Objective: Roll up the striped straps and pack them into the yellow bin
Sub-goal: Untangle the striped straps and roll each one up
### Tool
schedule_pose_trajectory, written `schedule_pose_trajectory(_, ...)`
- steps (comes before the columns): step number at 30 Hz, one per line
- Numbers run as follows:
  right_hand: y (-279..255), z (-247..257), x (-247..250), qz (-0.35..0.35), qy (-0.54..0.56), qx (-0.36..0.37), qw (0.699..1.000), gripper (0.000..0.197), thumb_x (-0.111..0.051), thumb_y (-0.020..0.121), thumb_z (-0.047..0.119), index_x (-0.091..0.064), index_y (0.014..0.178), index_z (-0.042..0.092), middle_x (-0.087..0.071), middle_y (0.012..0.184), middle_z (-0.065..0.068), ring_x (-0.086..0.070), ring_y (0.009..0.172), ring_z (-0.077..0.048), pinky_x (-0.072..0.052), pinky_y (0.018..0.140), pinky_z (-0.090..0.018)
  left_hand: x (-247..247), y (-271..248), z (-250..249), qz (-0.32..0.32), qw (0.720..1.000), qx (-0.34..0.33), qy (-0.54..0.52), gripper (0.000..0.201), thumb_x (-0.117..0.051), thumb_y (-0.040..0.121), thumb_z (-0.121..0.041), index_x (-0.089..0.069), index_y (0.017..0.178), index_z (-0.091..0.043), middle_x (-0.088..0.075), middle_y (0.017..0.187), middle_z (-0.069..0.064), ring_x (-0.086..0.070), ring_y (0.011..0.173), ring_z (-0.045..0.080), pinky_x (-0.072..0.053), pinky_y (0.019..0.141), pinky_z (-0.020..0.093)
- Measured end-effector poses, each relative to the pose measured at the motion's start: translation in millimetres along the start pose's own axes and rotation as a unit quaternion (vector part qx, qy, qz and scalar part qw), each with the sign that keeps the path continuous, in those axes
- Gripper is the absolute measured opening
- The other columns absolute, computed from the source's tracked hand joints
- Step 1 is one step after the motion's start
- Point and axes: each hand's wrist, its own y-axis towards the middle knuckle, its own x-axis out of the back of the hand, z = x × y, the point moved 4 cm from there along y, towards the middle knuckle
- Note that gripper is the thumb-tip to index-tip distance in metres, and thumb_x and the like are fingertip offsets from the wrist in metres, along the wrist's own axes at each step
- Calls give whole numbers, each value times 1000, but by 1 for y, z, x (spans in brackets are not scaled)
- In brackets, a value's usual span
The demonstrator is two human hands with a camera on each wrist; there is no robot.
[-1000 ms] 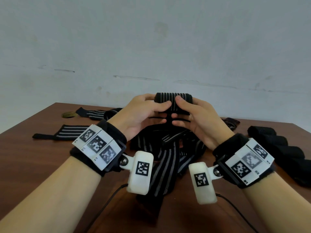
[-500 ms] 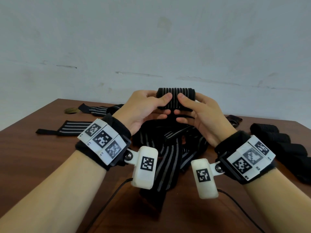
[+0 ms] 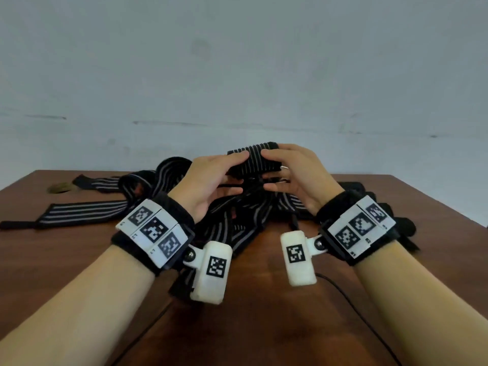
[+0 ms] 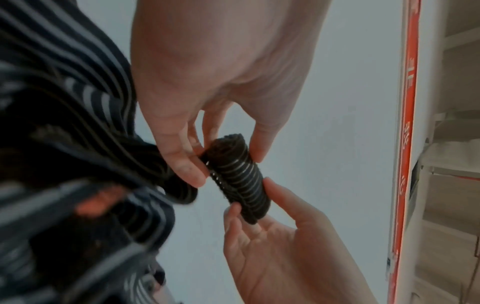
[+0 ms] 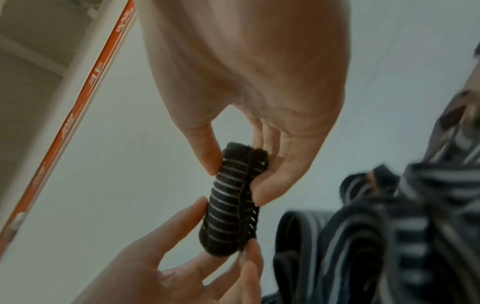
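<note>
You're pinching the rolled strap (image 3: pixel 253 160) between left hand (image 3: pixel 211 180) and right hand (image 3: pixel 295 178) above the desk (image 3: pixel 264 326); it's probably springing loose if either thumb is easing.

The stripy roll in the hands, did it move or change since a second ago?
The rolled strap was level a second ago; now it tilts, its right end higher. The left hand and right hand still pinch its two ends, held above the pile of loose straps. The flat strap on the table looks unmoved. The camera itself shifted.
</note>
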Motion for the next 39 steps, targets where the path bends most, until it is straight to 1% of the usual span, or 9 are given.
schedule_pose_trajectory(4, -22, 3, 65, -66, -43, -17, 997, 31, -73, 92, 21, -68, 119, 6, -73, 99, -10, -71, 76, -20, -59, 57, -30, -58, -7, 10, 15, 999, 7, 33, 13, -68, 96, -18, -68, 103, -7, -70, 94, 9, -68, 75, 19, -59, 61, 29)
schedule_pose_trajectory(7, -43, -1, 114, -100, -54, -46, 992, 24, -70, 95, 17, -68, 114, 4, -69, 98, -12, -69, 75, -21, -60, 60, -31, -105, -15, 27, 64, 996, 46, 48, 21, -66, 98, -15, -65, 116, -4, -71, 102, 12, -71, 67, 17, -60, 56, 28)
schedule_pose_trajectory(18, -92, -10, 235, -188, -106, -138, 967, 11, -51, 100, 5, -57, 109, 4, -58, 103, -16, -65, 77, -28, -59, 61, -36, -231, -31, 86, 134, 983, 129, 2, 34, -62, 100, -13, -62, 131, 1, -75, 115, 17, -75, 90, 30, -64, 66, 33)
schedule_pose_trajectory(21, -91, -10, 256, -202, -139, -149, 958, 18, -52, 99, 3, -56, 117, 2, -59, 109, -18, -67, 79, -30, -60, 64, -38, -246, -38, 93, 144, 979, 142, -6, 37, -62, 100, -17, -60, 132, 0, -73, 120, 16, -76, 94, 30, -64, 64, 33)
schedule_pose_trajectory(24, -90, -15, 271, -191, -199, -188, 943, 13, -52, 96, 3, -59, 108, 0, -62, 109, -22, -68, 74, -33, -62, 82, -50, -257, -44, 103, 150, 976, 158, 12, 45, -63, 100, -21, -55, 139, -1, -67, 130, 16, -74, 99, 31, -64, 63, 34)
schedule_pose_trajectory(28, -95, -31, 283, -147, -261, -257, 919, 32, -54, 93, 8, -58, 123, -1, -70, 107, -22, -74, 71, -33, -61, 62, -38, -265, -50, 118, 158, 970, 180, 48, 56, -64, 99, -21, -46, 147, -1, -60, 141, 18, -70, 96, 31, -61, 57, 32)
schedule_pose_trajectory(33, -101, -38, 294, -92, -305, -329, 889, 28, -51, 91, 10, -56, 119, 7, -69, 111, -16, -72, 66, -29, -60, 58, -34, -263, -49, 121, 190, 952, 206, 125, 35, -55, 104, -18, -57, 131, 3, -67, 116, 15, -71, 92, 29, -60, 68, 35)
schedule_pose_trajectory(36, -93, -40, 302, -96, -345, -319, 877, 29, -57, 89, 13, -61, 116, 5, -69, 110, -14, -71, 79, -28, -62, 66, -36, -260, -42, 119, 194, 945, 202, 169, 33, -53, 106, -17, -58, 131, 4, -64, 125, 18, -70, 109, 34, -59, 75, 37)
schedule_pose_trajectory(39, -83, -42, 305, -105, -374, -296, 872, 35, -61, 85, 15, -65, 119, 5, -71, 106, -14, -71, 85, -28, -62, 74, -39, -259, -37, 118, 185, 952, 196, 147, 37, -55, 105, -13, -53, 138, 5, -63, 131, 20, -71, 103, 32, -61, 74, 35)
